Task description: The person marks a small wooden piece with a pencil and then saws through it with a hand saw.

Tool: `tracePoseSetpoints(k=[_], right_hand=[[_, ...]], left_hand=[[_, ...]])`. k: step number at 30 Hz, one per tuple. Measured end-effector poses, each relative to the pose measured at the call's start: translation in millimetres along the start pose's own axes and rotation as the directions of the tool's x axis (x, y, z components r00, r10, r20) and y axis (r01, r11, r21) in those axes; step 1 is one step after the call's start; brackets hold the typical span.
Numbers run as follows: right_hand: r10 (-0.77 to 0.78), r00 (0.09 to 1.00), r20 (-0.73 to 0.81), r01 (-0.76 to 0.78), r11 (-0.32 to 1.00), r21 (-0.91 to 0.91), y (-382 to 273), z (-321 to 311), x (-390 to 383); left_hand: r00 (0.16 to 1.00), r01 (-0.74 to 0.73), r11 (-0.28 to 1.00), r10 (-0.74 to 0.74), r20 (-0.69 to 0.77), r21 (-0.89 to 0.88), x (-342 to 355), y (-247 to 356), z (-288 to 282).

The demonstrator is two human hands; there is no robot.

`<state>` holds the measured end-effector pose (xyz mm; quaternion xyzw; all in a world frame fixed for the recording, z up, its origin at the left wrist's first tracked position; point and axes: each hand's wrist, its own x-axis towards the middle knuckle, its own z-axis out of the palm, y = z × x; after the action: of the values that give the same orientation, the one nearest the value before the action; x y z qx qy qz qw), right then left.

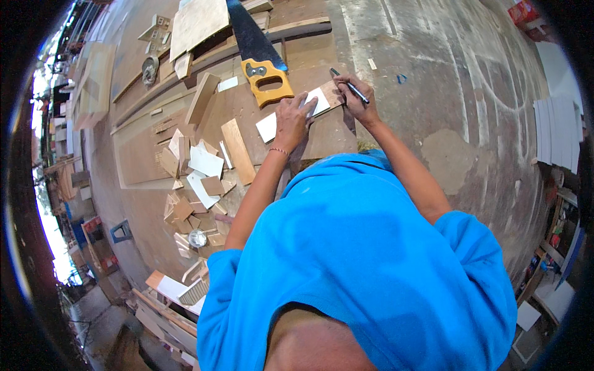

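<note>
My left hand (pixel 291 121) lies with its fingers spread on a narrow white piece (pixel 266 127), pressing it against the bench. The white piece ends against, or overlaps, a bare brown wooden part (pixel 335 94); which of these I cannot tell. My right hand (pixel 361 106) grips a dark pen (pixel 354 90) over that brown end, its fingers closed round it. Just beyond my left hand rests a handsaw (pixel 267 81) with a yellow-orange handle and a dark blade pointing away.
Wooden offcuts (pixel 180 210) and white scraps (pixel 205 162) pile up on the left, beside a longer wooden strip (pixel 238 151). A clear round container (pixel 197 238) stands among them. Boards (pixel 199 25) lie at the far left. A small blue loop (pixel 401 79) is to the right.
</note>
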<state>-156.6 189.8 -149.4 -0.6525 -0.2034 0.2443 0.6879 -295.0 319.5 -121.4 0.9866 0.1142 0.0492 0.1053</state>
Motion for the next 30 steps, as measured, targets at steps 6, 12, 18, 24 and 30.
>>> tracePoseSetpoints(k=[6,12,18,24,30], right_hand=[[-0.350,0.833,0.429,0.543,0.667,-0.511,-7,1,4],[-0.200,0.873,0.446,0.464,0.625,-0.628,1,3,5],[-0.198,0.880,0.431,0.450,0.635,-0.628,2,1,4],[-0.202,0.890,0.408,0.434,0.649,-0.625,2,3,3],[-0.293,0.849,0.439,0.519,0.612,-0.597,2,3,7]], left_hand=[[0.999,-0.004,1.000,0.005,-0.042,0.009,-2,-2,3],[0.998,-0.007,1.000,0.008,-0.057,0.016,-3,-2,5],[0.998,-0.010,1.000,0.011,-0.062,0.006,-4,-3,5],[0.998,0.000,1.000,-0.002,-0.066,-0.019,-5,-1,4],[0.995,-0.015,0.999,0.011,-0.100,-0.034,-4,-4,10]])
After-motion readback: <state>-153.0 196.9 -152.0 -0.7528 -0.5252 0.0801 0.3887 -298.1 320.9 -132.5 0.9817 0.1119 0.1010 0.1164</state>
